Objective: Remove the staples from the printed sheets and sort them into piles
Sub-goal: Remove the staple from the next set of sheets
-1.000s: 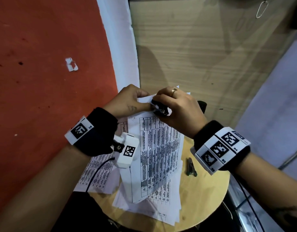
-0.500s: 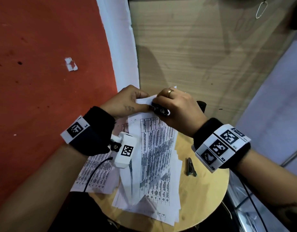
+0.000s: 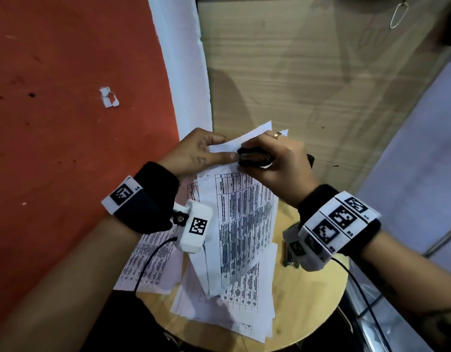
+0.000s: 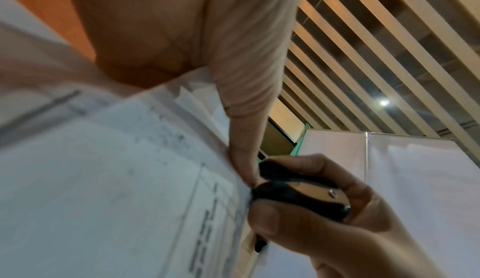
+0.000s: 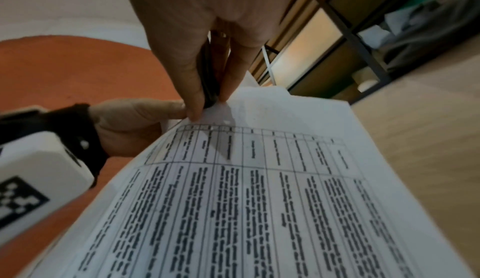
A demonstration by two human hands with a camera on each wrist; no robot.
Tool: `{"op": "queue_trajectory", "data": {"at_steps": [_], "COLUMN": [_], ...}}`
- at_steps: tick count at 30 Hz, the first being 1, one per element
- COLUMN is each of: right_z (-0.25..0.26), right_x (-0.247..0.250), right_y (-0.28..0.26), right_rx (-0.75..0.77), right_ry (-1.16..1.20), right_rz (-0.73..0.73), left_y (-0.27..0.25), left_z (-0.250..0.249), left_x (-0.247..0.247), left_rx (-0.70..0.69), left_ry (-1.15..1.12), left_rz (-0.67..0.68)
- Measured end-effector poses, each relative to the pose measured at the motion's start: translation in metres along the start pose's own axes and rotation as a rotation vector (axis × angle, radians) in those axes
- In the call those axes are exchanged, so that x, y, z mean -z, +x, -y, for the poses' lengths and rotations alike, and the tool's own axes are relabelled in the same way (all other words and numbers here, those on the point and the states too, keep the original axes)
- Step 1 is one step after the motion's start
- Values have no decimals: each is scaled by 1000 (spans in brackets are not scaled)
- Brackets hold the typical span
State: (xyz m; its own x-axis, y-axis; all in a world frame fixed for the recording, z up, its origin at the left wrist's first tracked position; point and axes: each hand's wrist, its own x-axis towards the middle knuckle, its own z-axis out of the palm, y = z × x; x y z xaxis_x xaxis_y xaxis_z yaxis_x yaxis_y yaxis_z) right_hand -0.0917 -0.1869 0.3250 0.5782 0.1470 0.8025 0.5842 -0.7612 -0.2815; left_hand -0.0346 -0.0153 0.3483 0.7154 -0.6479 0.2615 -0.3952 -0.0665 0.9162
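Observation:
A stapled set of printed sheets (image 3: 244,224) hangs lifted over the round wooden table (image 3: 308,301). My left hand (image 3: 219,151) pinches its top left corner, thumb on the front; that thumb (image 4: 241,118) runs along the paper edge (image 4: 103,179). My right hand (image 3: 260,153) grips a black staple remover (image 3: 247,156) pressed against that same corner, right beside the left thumb tip. Close up, the staple remover (image 4: 298,196) meets the sheet's edge. In the right wrist view, the fingers (image 5: 192,97) squeeze the tool (image 5: 209,93) onto the sheets (image 5: 259,200). The staple itself is hidden.
Loose printed sheets lie in a pile at the table's left (image 3: 148,262) and another in the middle under the lifted set (image 3: 232,308). A small dark metal tool (image 3: 286,257) lies on the table, partly behind my right wrist camera. An orange wall and a wooden panel stand close behind.
Both hands kept their holds and rose slightly. The hanging sheets bent and swung a little. The staple remover stayed at the top corner.

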Motion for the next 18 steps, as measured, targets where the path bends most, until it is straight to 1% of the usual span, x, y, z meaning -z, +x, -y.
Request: {"op": "queue_trajectory", "data": {"at_steps": [4,7,11,14,16,18], "right_z": [0,0,-1,0,0,-4], "right_x": [-1,-1,-2,-5,-5,-3], "right_y": [0,0,0,-2,-3,-2], "right_rx": [-72,-109,-101,-90,-105,-147], "right_ry": [119,177,181,116,88,82], "right_rz": [-24,-35,-69,-117,-153,-155], "left_y": [-2,-2,3,7,9,7], "left_z": [0,3,7,14,21,26], "left_x": [0,0,-4,-7,-4,1], "left_rx": [-28,-44,-93,-121,-118,-102], "left_ry": [7,26,138,298,420,449], "left_rz": [10,-20,-140,-247,-325,-358]}}
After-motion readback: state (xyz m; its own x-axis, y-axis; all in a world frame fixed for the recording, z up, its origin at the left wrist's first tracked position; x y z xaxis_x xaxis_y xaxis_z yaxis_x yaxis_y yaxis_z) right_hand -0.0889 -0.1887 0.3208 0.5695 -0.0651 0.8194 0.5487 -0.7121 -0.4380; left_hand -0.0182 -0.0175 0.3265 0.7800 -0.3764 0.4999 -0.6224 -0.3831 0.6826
